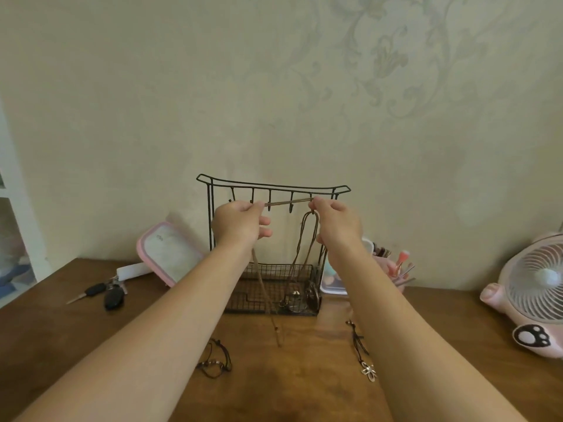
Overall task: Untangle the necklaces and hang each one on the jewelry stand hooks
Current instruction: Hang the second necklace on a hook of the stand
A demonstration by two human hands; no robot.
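A brown cord [288, 203] is pinched taut by the left hand [240, 222] and right hand [336, 222] at the stand hooks [270, 200], where the hung necklace [300, 239] may be snagged.

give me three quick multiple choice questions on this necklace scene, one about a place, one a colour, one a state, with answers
1. Where do the keys lie?
A. on the table, left of the jewelry stand
B. hanging from the stand
C. on the floor

2. What colour is the jewelry stand's wire?
A. white
B. black
C. gold

3. How is the brown cord necklace right now?
A. coiled on the table
B. hung up and untouched
C. stretched between the left hand and the right hand

Answers:
1 A, the keys rest on the wood near the pink-rimmed lid.
2 B, its wire frame is black throughout.
3 C, each hand pinches the cord, and it runs straight between them in front of the stand.
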